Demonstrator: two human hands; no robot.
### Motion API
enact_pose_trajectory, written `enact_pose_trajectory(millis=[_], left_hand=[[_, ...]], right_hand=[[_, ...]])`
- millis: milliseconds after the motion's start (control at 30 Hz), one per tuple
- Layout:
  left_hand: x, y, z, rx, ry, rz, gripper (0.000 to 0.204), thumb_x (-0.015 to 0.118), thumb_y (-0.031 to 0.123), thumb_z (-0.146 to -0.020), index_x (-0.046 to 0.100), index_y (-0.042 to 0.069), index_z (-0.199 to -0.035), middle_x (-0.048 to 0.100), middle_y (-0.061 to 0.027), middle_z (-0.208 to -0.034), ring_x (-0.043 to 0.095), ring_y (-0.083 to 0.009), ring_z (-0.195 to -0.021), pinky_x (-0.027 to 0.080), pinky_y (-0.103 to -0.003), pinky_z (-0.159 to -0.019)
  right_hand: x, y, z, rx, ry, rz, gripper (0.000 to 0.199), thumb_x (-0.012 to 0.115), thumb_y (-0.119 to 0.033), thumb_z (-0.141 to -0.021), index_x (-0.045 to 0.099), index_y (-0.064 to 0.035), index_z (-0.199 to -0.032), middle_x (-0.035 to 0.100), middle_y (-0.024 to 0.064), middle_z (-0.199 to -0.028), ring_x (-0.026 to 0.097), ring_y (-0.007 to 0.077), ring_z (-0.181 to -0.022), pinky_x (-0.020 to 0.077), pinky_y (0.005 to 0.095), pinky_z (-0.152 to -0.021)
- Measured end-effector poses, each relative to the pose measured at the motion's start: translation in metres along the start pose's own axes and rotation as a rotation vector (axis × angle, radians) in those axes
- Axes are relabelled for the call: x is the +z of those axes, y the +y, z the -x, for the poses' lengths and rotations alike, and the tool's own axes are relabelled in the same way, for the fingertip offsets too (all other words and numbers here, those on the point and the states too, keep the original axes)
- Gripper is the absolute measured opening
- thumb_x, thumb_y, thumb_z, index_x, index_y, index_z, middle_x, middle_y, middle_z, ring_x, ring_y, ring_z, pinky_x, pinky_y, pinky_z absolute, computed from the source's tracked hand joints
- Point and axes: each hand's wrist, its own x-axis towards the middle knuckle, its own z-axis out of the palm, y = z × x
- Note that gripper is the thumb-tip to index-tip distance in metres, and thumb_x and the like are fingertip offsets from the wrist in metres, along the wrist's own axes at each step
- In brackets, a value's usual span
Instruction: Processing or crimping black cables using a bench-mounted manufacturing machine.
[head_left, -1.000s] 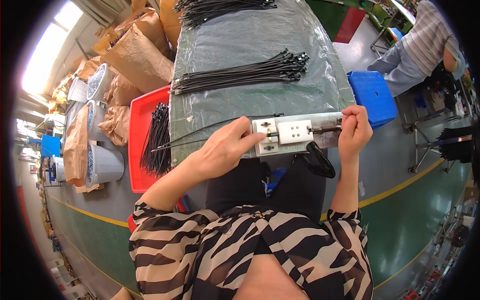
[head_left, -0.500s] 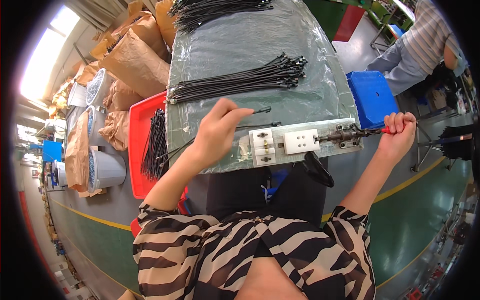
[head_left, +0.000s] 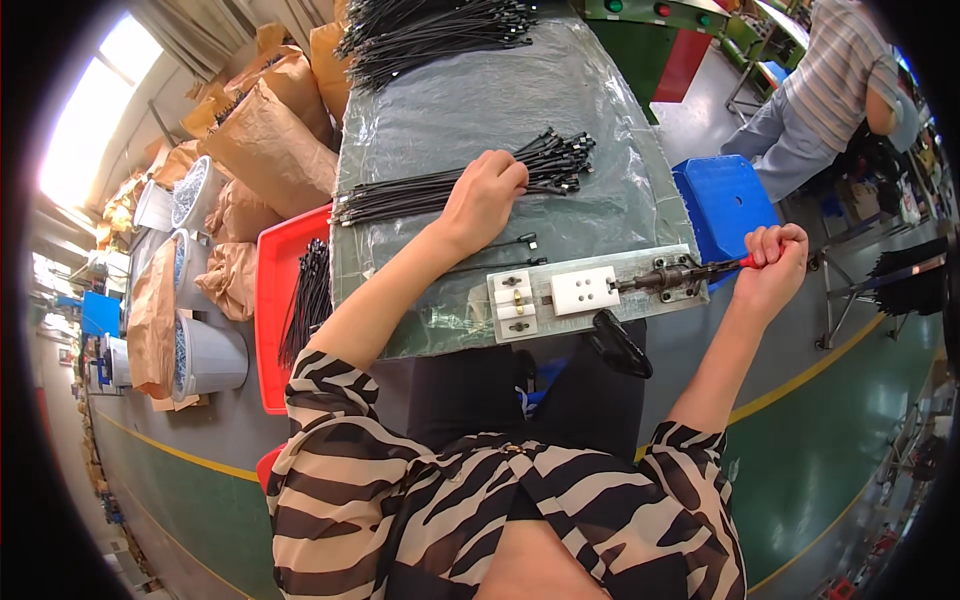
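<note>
now my right hand [head_left: 768,262] grips the red clamp lever [head_left: 735,264] at right; my left hand [head_left: 487,192], fingers curled, picks a black cable [head_left: 440,190] mid-frame, probably to load the jig [head_left: 560,292] next.

Your left hand [head_left: 485,195] rests on the bundle of black cables [head_left: 460,185], which bars the way at 12 o'clock. Bare plastic sheet [head_left: 600,215] lies open at 3 o'clock of it. At 5 o'clock two loose cables [head_left: 500,255] and the metal fixture [head_left: 590,292] block the near edge. Your right hand [head_left: 770,265] grips the red lever handle [head_left: 735,263]; the blue stool [head_left: 725,195] crowds it at 11 o'clock.
</note>
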Motion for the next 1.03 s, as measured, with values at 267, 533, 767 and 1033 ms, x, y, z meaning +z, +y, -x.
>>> enact_pose_trajectory(millis=[267, 533, 767, 1033], left_hand=[[-0.063, 0.070, 0.027, 0.206, -0.010, 0.004, 0.030, 0.059, -0.009, -0.072, 0.064, 0.001, -0.100, 0.052, -0.0121, -0.082, 0.057, -0.0292, -0.072, 0.048, -0.036, -0.061], [-0.050, 0.075, 0.114, 0.021, -0.177, 0.086, 0.043, 0.058, -0.008, -0.072, 0.068, 0.006, -0.111, 0.049, -0.0090, -0.077, 0.054, -0.0264, -0.069, 0.046, -0.036, -0.060], [-0.055, 0.076, 0.133, 0.009, -0.241, 0.063, 0.051, 0.058, -0.008, -0.071, 0.067, 0.010, -0.117, 0.047, -0.0089, -0.079, 0.053, -0.0259, -0.072, 0.046, -0.036, -0.062], [-0.060, 0.071, 0.137, 0.030, -0.345, 0.067, 0.057, 0.059, -0.008, -0.071, 0.062, 0.011, -0.125, 0.049, -0.0101, -0.087, 0.055, -0.0284, -0.078, 0.047, -0.038, -0.067]], right_hand=[[-0.021, 0.016, -0.004, -0.071, -0.050, -0.014, 0.014, 0.042, 0.000, -0.087, 0.053, -0.0054, -0.081, 0.034, -0.0008, -0.056, 0.029, 0.0100, -0.051, 0.0268, 0.0264, -0.052], [-0.026, 0.029, 0.012, -0.054, -0.023, -0.016, 0.014, 0.039, 0.001, -0.081, 0.052, -0.0034, -0.079, 0.039, 0.0014, -0.057, 0.031, 0.0104, -0.051, 0.0284, 0.0263, -0.051], [-0.019, 0.029, 0.029, -0.047, -0.027, -0.025, 0.014, 0.039, 0.001, -0.082, 0.052, -0.0037, -0.080, 0.039, 0.0015, -0.056, 0.031, 0.0106, -0.051, 0.0278, 0.0258, -0.051], [-0.021, 0.031, 0.034, -0.053, -0.035, -0.042, 0.013, 0.041, 0.000, -0.083, 0.053, -0.0038, -0.081, 0.039, 0.0017, -0.056, 0.031, 0.0106, -0.050, 0.0279, 0.0257, -0.050]])
